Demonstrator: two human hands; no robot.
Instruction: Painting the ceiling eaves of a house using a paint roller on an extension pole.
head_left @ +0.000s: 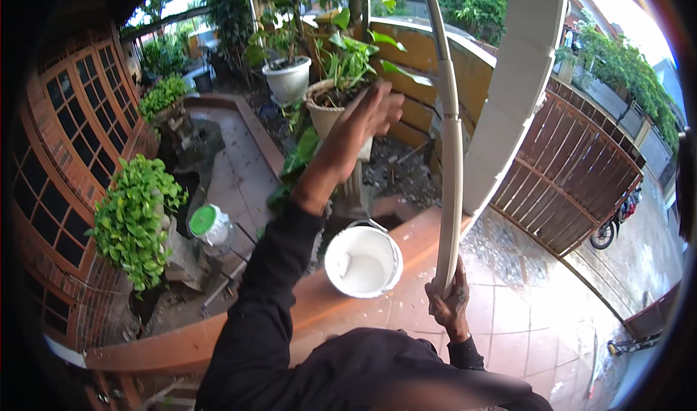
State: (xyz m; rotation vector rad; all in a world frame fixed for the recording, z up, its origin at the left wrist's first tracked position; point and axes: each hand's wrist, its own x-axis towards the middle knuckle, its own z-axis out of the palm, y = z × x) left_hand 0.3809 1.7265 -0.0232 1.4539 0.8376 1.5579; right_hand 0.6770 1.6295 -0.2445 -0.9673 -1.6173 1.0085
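Observation:
My right hand point(450, 302) is wrapped round the lower end of a long beige pole point(451, 171). The pole rises in a thick lower section and a thinner upper one and leaves the view at the top. My left hand point(372, 113) is raised at the end of a stretched arm, its fingers extended and nothing seen in them. It appears in front of a potted plant point(319, 113), apart from the pole. Below it, a white bucket point(398, 264) with white paint inside stands by the orange ledge.
An orange ledge point(174, 346) curves across the front. A white pillar point(512, 99) rises right of the pole. A green-lidded bucket point(214, 229) and a leafy plant point(134, 218) stand left. Another white pot point(288, 80) is behind. A brown gate point(570, 164) closes off the right.

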